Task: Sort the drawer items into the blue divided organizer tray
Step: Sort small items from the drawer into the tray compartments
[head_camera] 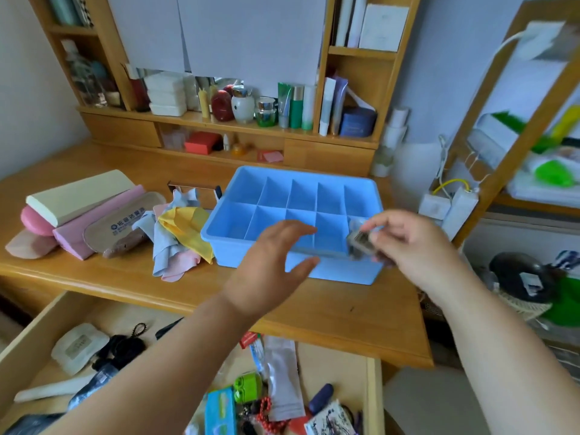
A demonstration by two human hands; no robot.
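Right hand pinching small blurred grey item over tray, right of centre. Left hand hovering, fingers spread, holding nothing. Item probably light, rigid; edge pinch suiting it.

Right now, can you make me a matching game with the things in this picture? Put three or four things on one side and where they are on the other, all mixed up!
Things:
1. tray
2. yellow cloth
3. green case
4. red box

Places:
A. in the open drawer
B. on the shelf at the back of the desk
C. on the desk, under both hands
D. on the desk, left of the tray

Pairs: 1-C, 2-D, 3-A, 4-B
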